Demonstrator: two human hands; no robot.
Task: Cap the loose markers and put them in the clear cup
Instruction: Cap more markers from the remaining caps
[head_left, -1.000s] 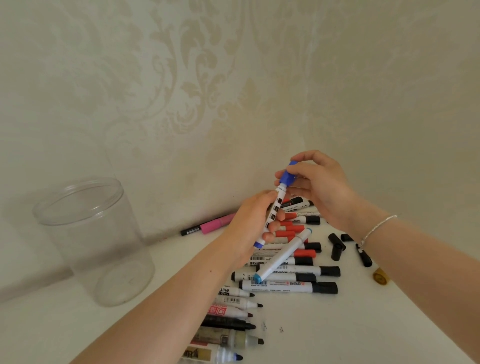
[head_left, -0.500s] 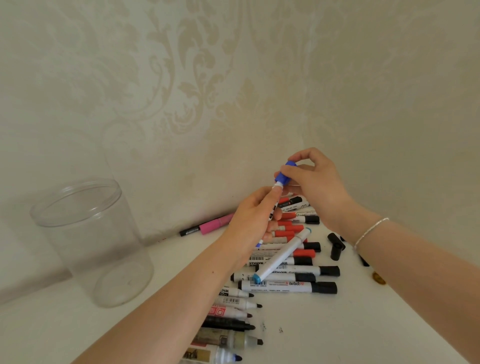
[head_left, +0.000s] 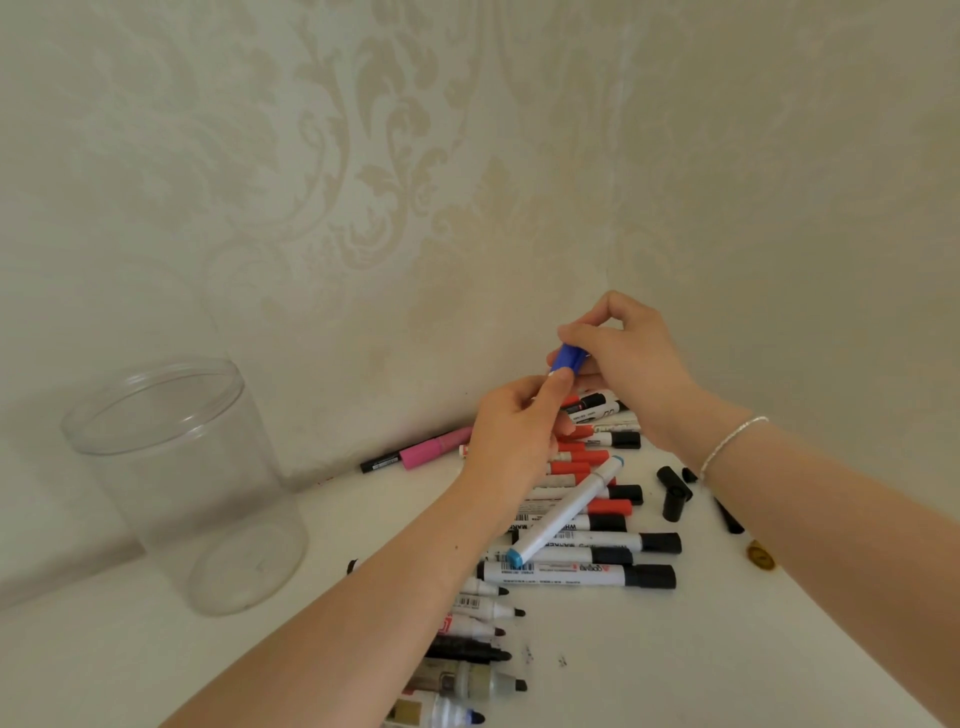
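My left hand grips a white marker whose barrel is almost wholly hidden inside the fist. My right hand pinches the blue cap sitting on that marker's upper end, above the pile. The clear cup stands upright at the left with nothing inside it. Beneath my hands lies a heap of markers, white with black or red caps, and a light-blue-ended one lies across them. Several uncapped markers lie in a row nearer to me.
A pink marker lies against the wall between cup and pile. Loose black caps and a small gold cap rest on the white table at the right, beside my right forearm. The patterned wall stands close behind.
My left hand slid up the marker until its barrel vanished in the fist. The right hand pressed the blue cap down toward the left hand.
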